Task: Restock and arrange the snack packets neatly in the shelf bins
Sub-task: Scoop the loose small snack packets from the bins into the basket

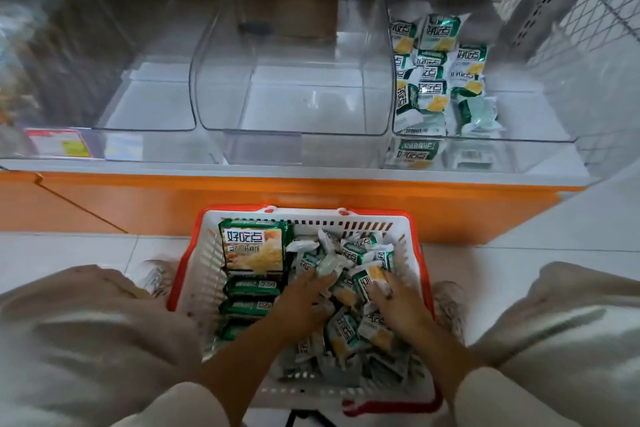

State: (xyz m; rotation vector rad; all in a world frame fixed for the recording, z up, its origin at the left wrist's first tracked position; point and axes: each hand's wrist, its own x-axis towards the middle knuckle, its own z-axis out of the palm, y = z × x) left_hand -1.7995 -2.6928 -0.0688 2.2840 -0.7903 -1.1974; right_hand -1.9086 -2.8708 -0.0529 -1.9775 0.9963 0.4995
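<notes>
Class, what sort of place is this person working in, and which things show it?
Most likely a shop aisle: clear bins on a shelf, one holding snack packets, price labels on the shelf front, and a basket of more packets on the tiled floor.

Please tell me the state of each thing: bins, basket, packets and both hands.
Right bin: partly filled with small packets.
Middle bin: no packets inside.
Left bin: no packets inside.
Basket: on the floor, holding packets.
Large packs: lined up at the basket's left side.
Loose packets: heaped untidily.
Left hand: on the heap, grip unclear.
Right hand: on the heap, grip unclear.
</notes>
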